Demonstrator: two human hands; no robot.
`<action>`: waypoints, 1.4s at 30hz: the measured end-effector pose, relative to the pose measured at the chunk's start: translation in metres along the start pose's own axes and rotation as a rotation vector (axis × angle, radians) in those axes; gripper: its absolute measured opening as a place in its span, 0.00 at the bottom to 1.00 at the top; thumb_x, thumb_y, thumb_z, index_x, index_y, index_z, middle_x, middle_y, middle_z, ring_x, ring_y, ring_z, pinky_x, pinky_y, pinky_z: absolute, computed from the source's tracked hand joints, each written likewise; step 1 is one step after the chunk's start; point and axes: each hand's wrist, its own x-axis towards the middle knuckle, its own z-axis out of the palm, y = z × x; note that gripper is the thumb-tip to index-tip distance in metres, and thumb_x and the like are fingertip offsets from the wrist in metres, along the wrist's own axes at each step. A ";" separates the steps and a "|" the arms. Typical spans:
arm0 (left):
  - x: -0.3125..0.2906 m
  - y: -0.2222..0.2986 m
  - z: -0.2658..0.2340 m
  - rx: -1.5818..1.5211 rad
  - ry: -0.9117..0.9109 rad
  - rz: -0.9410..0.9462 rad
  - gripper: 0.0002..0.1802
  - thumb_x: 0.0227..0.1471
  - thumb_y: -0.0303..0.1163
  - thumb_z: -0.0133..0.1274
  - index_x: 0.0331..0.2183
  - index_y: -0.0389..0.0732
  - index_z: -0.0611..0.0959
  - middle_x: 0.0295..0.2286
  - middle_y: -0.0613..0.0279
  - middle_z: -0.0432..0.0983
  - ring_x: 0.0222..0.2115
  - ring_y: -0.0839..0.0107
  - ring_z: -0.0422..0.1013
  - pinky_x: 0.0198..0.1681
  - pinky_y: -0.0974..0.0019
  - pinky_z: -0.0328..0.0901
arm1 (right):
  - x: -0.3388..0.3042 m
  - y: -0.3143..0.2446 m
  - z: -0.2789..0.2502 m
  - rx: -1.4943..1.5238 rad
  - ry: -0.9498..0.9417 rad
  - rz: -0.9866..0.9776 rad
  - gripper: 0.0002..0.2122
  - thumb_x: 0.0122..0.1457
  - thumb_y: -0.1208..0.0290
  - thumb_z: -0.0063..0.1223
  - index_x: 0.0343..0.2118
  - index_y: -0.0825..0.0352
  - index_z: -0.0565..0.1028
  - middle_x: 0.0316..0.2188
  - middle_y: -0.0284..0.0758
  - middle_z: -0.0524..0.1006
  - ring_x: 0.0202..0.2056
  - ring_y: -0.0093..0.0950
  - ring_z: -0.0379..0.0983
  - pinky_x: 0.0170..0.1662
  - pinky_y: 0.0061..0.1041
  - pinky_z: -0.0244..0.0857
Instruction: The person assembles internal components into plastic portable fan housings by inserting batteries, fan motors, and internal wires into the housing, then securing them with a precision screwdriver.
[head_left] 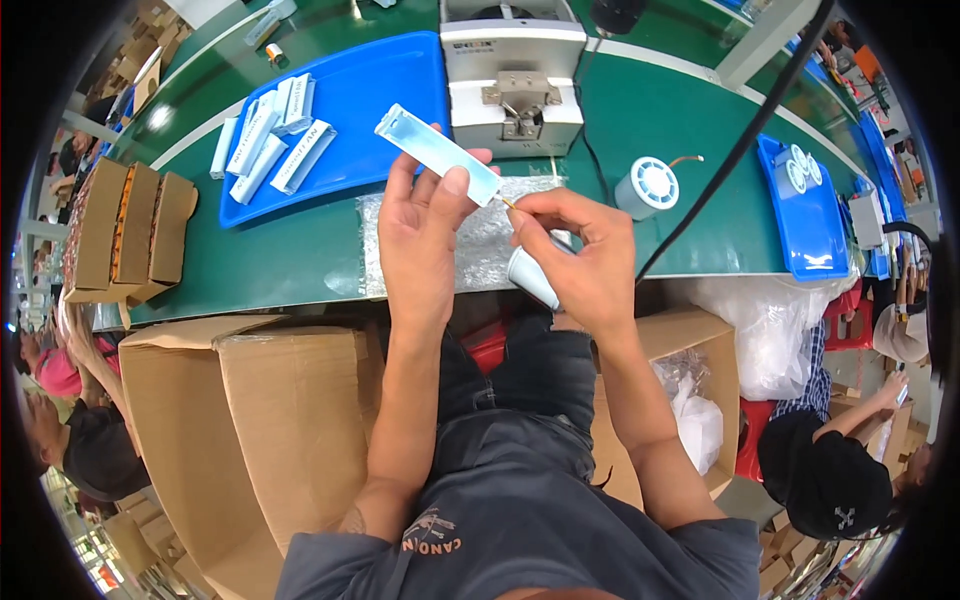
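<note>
My left hand (425, 215) is closed around a long, light-blue rectangular casing (435, 150), thumb on its face, tilted with its far end up and to the left. At the casing's near end, my right hand (585, 250) pinches a thin wire (509, 202) between thumb and forefinger. Whether the wire's tip is inside the casing or only touching it is too small to tell. Below the right hand is a white cylindrical part (532, 277), partly covered by the fingers; I cannot tell if they grip it. A clear plastic sheet (375, 250) lies on the green table beneath.
Several similar casings (305, 157) lie in a blue tray (400, 70) at left. A grey metal machine (515, 75) stands ahead. A white slotted cylinder (648, 188) with a wire sits right. A black cable (735, 140) crosses there. Cardboard boxes (290, 420) flank my lap; co-workers sit both sides.
</note>
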 end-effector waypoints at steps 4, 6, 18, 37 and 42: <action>0.005 0.001 -0.020 0.121 -0.008 0.114 0.33 0.61 0.32 0.57 0.62 0.34 0.63 0.46 0.46 0.78 0.47 0.68 0.74 0.50 0.64 0.68 | 0.008 0.001 -0.014 -0.051 0.124 -0.054 0.04 0.57 0.81 0.59 0.34 0.72 0.82 0.28 0.33 0.83 0.29 0.19 0.79 0.36 0.20 0.71; 0.005 0.003 -0.027 0.213 -0.030 0.157 0.24 0.63 0.32 0.56 0.57 0.36 0.71 0.43 0.55 0.78 0.41 0.75 0.72 0.44 0.71 0.66 | 0.018 -0.003 -0.019 -0.178 0.213 -0.143 0.04 0.57 0.81 0.60 0.35 0.71 0.82 0.28 0.35 0.83 0.29 0.21 0.79 0.34 0.20 0.70; 0.009 0.000 -0.039 0.510 -0.069 0.198 0.13 0.65 0.37 0.52 0.42 0.39 0.85 0.35 0.68 0.72 0.30 0.81 0.63 0.33 0.75 0.58 | 0.031 0.003 -0.025 -0.572 0.110 -0.473 0.10 0.51 0.79 0.62 0.38 0.61 0.83 0.27 0.32 0.78 0.28 0.35 0.75 0.32 0.30 0.68; 0.042 0.035 -0.008 0.983 -0.215 0.585 0.11 0.41 0.23 0.59 0.32 0.38 0.85 0.31 0.57 0.72 0.34 0.63 0.72 0.37 0.65 0.66 | 0.037 0.033 0.003 -0.082 0.061 -0.559 0.13 0.55 0.79 0.50 0.44 0.72 0.71 0.39 0.45 0.73 0.38 0.45 0.73 0.42 0.36 0.69; 0.042 0.034 -0.002 1.075 -0.334 0.540 0.14 0.38 0.21 0.57 0.33 0.40 0.84 0.31 0.57 0.71 0.34 0.59 0.72 0.37 0.62 0.68 | 0.036 0.004 -0.009 -0.410 -0.083 -0.510 0.17 0.53 0.78 0.55 0.47 0.70 0.74 0.40 0.44 0.73 0.40 0.44 0.73 0.43 0.36 0.68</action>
